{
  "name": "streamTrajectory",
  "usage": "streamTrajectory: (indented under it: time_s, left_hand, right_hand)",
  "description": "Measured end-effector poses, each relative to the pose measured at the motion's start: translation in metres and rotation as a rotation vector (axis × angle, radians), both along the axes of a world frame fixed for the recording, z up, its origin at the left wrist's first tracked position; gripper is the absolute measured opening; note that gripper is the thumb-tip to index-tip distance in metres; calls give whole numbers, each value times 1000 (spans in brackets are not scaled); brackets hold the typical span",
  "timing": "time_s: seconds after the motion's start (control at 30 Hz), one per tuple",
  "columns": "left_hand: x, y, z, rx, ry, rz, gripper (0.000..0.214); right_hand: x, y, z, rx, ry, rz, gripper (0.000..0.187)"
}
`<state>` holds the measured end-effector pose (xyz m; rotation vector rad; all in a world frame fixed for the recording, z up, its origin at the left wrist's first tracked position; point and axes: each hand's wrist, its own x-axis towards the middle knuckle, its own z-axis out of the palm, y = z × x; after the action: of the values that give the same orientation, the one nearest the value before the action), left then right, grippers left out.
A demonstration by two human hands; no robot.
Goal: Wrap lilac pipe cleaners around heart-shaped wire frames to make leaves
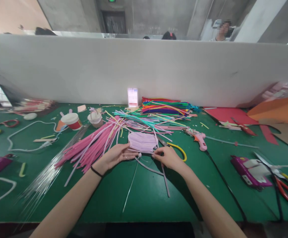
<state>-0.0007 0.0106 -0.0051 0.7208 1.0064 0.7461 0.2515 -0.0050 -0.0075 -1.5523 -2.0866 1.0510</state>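
A lilac panel of fuzzy pipe cleaners [143,142] laid side by side is held just above the table. My left hand [117,155] grips its lower left edge, thumb on top and fingers underneath. At the lower right corner, my right hand [168,158] pinches a lilac pipe cleaner along the edge. Between the hands is a small pale ball [140,154] on a thin wire stem [130,188] that runs down toward me. Loose lilac pipe cleaners [165,181] hang below my right hand. Yellow-handled scissors [180,148] lie partly behind that hand.
Pink pipe cleaners [91,145] and clear thin rods [52,168] lie to the left, near a paper cup [71,121]. Multicoloured pipe cleaners [166,107] and a lit phone [133,97] are behind. A pink glue gun [200,138], its cord, and a purple power strip [250,172] are right.
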Motion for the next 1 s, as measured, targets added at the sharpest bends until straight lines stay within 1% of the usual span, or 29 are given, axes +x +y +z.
streamTrajectory:
  time_s: [0.07, 0.13, 0.4, 0.73, 0.9, 1.0]
  left_hand:
    - [-1, 0, 0, 47, 26, 20, 17]
    - [-1, 0, 0, 75, 42, 27, 13]
    - [-3, 2, -7, 118, 105, -2, 19]
    - [-3, 2, -5, 125, 96, 2, 19]
    - [1, 1, -3, 178, 101, 58, 13]
    - [-2, 3, 2, 228, 95, 116, 11]
  right_hand:
    - [-1, -1, 1, -11, 7, -9, 23]
    - [-1, -1, 1, -16, 18, -10, 21]
    - [-1, -3, 1, -49, 56, -22, 20]
    - [0, -3, -1, -69, 26, -27, 26]
    - [-2, -6, 3, -33, 18, -47, 25]
    - [0, -4, 4, 15, -16, -59, 25]
